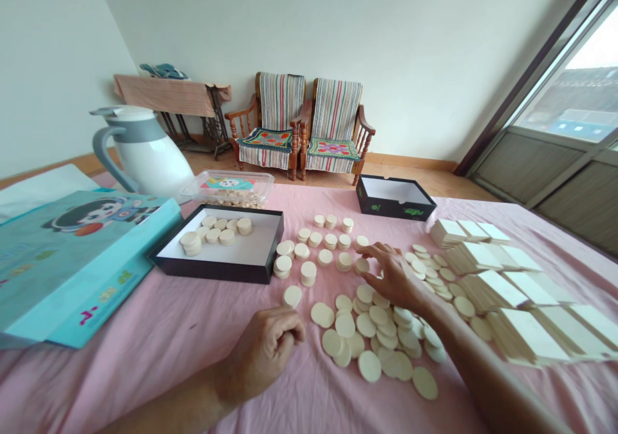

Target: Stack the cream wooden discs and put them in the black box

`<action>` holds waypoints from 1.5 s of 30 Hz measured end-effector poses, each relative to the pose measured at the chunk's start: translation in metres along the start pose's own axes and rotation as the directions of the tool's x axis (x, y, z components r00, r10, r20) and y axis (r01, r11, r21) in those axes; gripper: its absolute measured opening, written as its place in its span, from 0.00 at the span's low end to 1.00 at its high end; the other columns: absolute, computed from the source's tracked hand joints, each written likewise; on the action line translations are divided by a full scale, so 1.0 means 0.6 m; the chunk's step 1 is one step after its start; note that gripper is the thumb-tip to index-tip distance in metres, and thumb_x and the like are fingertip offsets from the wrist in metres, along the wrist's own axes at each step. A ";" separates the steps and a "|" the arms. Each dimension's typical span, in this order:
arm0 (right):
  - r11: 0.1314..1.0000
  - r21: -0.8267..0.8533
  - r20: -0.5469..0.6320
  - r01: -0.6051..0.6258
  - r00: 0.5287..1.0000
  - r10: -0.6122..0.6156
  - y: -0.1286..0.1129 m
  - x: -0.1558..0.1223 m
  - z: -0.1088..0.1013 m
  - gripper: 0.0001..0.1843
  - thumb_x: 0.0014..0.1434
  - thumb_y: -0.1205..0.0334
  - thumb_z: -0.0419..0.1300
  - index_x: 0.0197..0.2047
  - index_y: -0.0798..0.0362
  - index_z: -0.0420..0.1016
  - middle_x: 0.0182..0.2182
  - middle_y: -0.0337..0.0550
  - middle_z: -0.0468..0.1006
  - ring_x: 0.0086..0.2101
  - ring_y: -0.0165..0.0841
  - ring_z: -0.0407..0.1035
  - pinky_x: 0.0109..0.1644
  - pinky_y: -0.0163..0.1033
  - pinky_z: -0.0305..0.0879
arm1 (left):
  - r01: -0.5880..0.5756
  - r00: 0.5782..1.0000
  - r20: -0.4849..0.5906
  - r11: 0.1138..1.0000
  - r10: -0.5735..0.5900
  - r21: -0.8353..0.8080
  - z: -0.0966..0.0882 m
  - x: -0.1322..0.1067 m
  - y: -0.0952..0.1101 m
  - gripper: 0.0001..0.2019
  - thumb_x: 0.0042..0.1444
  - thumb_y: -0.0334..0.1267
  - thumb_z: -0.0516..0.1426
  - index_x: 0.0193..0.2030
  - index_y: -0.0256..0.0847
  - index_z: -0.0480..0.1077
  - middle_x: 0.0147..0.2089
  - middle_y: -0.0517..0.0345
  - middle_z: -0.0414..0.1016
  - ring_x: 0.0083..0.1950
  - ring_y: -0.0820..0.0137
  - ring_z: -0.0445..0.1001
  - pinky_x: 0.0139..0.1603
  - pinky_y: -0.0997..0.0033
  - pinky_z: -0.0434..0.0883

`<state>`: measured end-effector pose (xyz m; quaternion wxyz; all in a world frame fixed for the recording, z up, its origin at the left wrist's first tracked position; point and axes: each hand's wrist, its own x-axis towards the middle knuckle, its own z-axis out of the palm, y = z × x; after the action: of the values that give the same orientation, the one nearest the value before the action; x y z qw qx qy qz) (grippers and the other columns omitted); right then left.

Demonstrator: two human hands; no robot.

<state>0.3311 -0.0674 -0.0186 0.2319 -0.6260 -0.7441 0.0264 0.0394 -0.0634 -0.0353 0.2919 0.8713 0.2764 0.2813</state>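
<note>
My left hand [265, 350] rests on the pink cloth, its fingers curled into a fist with nothing visible in them. Just beyond it lies a pale round disc [292, 297]. Over the right end of the small disc stacks, my right hand [393, 270] reaches with thumb and fingers apart. Its thumb and fingertips are around or close to one short stack [361, 266]; contact is hard to make out. Several more stacks [325, 257] stand in loose rows to its left. A scattered heap of discs [381, 331] spreads below that forearm.
Left stands a shallow black box [217, 273] holding disc stacks, beside a turquoise box [87, 260], a white jug [149, 154] and a clear plastic container [232, 189]. Another black box [396, 205] sits at the back. Rectangular pale pieces [526, 331] are piled at right.
</note>
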 end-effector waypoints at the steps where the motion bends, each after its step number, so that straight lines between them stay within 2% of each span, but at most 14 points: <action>1: 1.000 0.001 0.000 0.001 1.000 -0.001 0.000 0.000 0.000 0.18 0.54 0.64 0.57 0.49 0.49 0.68 0.41 0.46 0.74 0.42 0.38 0.68 0.47 0.44 0.59 | 0.000 1.000 -0.002 1.000 0.000 0.000 0.000 0.000 0.001 0.14 0.42 0.18 0.44 0.24 0.37 0.65 0.24 0.62 0.69 0.27 0.76 0.67 0.30 0.78 0.61; 5: 1.000 0.007 -0.035 -0.021 0.999 0.021 0.010 0.002 -0.015 0.17 0.54 0.62 0.58 0.48 0.50 0.69 0.41 0.45 0.75 0.41 0.38 0.69 0.46 0.44 0.60 | -0.001 1.000 -0.001 1.000 0.001 -0.007 -0.001 0.000 0.002 0.14 0.42 0.18 0.44 0.24 0.37 0.65 0.24 0.62 0.69 0.27 0.76 0.67 0.30 0.78 0.61; 9: 0.985 -0.042 -0.078 -0.166 0.984 0.162 0.039 -0.004 -0.042 0.11 0.54 0.64 0.55 0.42 0.51 0.72 0.36 0.44 0.77 0.37 0.35 0.70 0.42 0.40 0.62 | -0.005 1.000 -0.009 1.000 0.005 -0.004 0.000 0.000 0.001 0.14 0.42 0.18 0.44 0.24 0.37 0.65 0.24 0.62 0.69 0.27 0.76 0.67 0.30 0.78 0.61; 12: 0.949 -0.189 -0.012 -0.251 0.967 0.253 0.054 -0.012 -0.050 0.09 0.54 0.60 0.56 0.38 0.52 0.74 0.34 0.45 0.78 0.35 0.37 0.70 0.38 0.39 0.61 | -0.004 1.000 -0.013 1.000 0.004 -0.001 0.000 0.001 0.001 0.14 0.42 0.18 0.44 0.24 0.37 0.65 0.23 0.61 0.69 0.26 0.76 0.67 0.29 0.78 0.61; 16: 0.900 -0.351 0.063 -0.257 0.953 0.297 0.052 -0.014 -0.043 0.11 0.55 0.55 0.55 0.31 0.52 0.75 0.28 0.47 0.77 0.34 0.41 0.69 0.35 0.41 0.58 | 0.003 1.000 -0.009 1.000 -0.003 0.006 0.000 0.000 0.002 0.13 0.42 0.19 0.44 0.24 0.37 0.66 0.23 0.61 0.69 0.26 0.76 0.67 0.29 0.78 0.61; 19: 0.893 -0.383 0.084 -0.238 0.953 0.290 0.048 -0.012 -0.039 0.11 0.56 0.55 0.55 0.33 0.51 0.75 0.29 0.47 0.78 0.34 0.41 0.68 0.36 0.42 0.56 | 0.002 1.000 -0.005 1.000 -0.002 0.005 0.000 0.000 0.001 0.14 0.42 0.19 0.44 0.24 0.37 0.66 0.23 0.62 0.69 0.26 0.76 0.67 0.29 0.79 0.61; 24: 0.921 -0.326 0.123 -0.214 0.956 0.265 0.054 -0.014 -0.042 0.13 0.54 0.58 0.55 0.42 0.49 0.76 0.33 0.44 0.78 0.38 0.40 0.67 0.41 0.42 0.54 | 0.004 1.000 -0.001 1.000 -0.004 0.002 0.000 -0.001 -0.002 0.14 0.42 0.18 0.44 0.24 0.37 0.65 0.24 0.62 0.69 0.26 0.76 0.67 0.29 0.79 0.61; 30: 0.937 -0.282 0.123 -0.206 0.961 0.248 0.056 -0.010 -0.030 0.11 0.56 0.56 0.55 0.38 0.47 0.77 0.31 0.43 0.76 0.36 0.38 0.67 0.40 0.42 0.51 | -0.003 1.000 -0.006 1.000 0.003 -0.003 0.001 0.002 0.000 0.13 0.42 0.18 0.44 0.24 0.37 0.65 0.23 0.62 0.69 0.26 0.77 0.67 0.29 0.79 0.61; 33: 0.940 -0.271 0.090 -0.206 0.967 0.238 0.052 -0.006 -0.027 0.10 0.54 0.56 0.56 0.36 0.49 0.76 0.30 0.42 0.76 0.34 0.37 0.67 0.39 0.41 0.52 | -0.005 1.000 -0.005 1.000 0.005 0.001 0.001 0.003 0.001 0.14 0.42 0.18 0.44 0.24 0.37 0.65 0.23 0.62 0.69 0.26 0.76 0.67 0.29 0.79 0.61; 39: 0.971 -0.148 -0.082 -0.188 0.981 0.178 0.022 0.000 -0.033 0.09 0.52 0.55 0.59 0.33 0.50 0.70 0.32 0.42 0.75 0.35 0.37 0.66 0.39 0.40 0.54 | -0.001 1.000 -0.007 1.000 0.001 0.000 0.001 0.000 0.000 0.13 0.42 0.18 0.45 0.24 0.37 0.65 0.23 0.61 0.70 0.26 0.76 0.68 0.29 0.79 0.62; 45: 0.982 -0.161 -0.090 -0.099 0.992 0.086 -0.010 0.002 -0.023 0.11 0.53 0.51 0.60 0.32 0.50 0.68 0.31 0.41 0.74 0.34 0.37 0.65 0.39 0.41 0.52 | 0.005 1.000 -0.001 1.000 -0.006 -0.001 -0.001 0.001 0.002 0.13 0.43 0.18 0.45 0.24 0.37 0.65 0.24 0.61 0.70 0.26 0.76 0.68 0.30 0.79 0.62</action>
<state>0.3307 -0.0713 -0.0038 0.2084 -0.6775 -0.7036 -0.0502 0.0400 -0.0636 -0.0337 0.2931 0.8702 0.2788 0.2814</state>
